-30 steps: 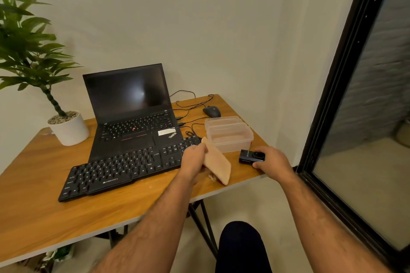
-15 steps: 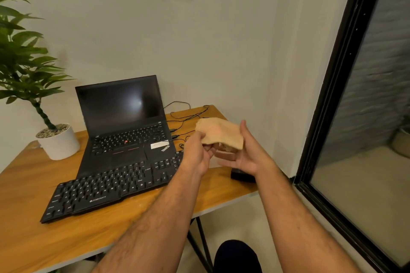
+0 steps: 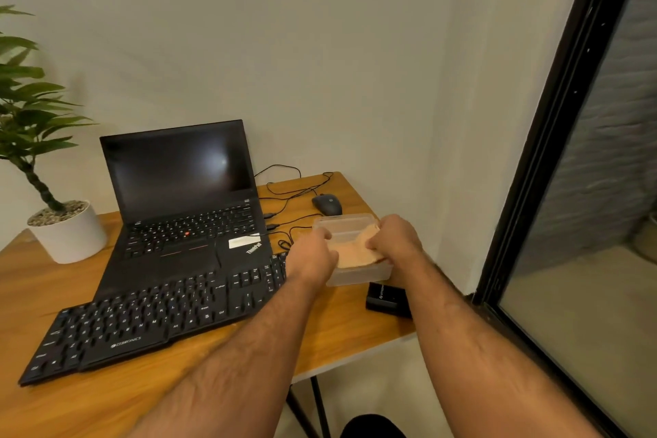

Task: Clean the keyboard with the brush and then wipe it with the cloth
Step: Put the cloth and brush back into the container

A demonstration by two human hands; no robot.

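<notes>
Here both hands met over the clear plastic container (image 3: 359, 274) at the far right of the table (image 3: 49, 398). The left hand (image 3: 311, 256) and the right hand (image 3: 393, 240) each had fingers curled onto the peach cloth (image 3: 355, 251), which lay bunched in the container's mouth between them, so both gripped it. The keyboard (image 3: 153, 320) lay to the left of the hands, its right end just beside the left hand and partly hidden by that wrist. Its long axis ran from the near left corner of the table up toward the far right, ending next to the container. The left hand was clearly the nearer one to the keys; the right sat beyond the container. No brush could be made out anywhere. A small black device (image 3: 387, 299) rested near the table's right edge, just in front of the container.
</notes>
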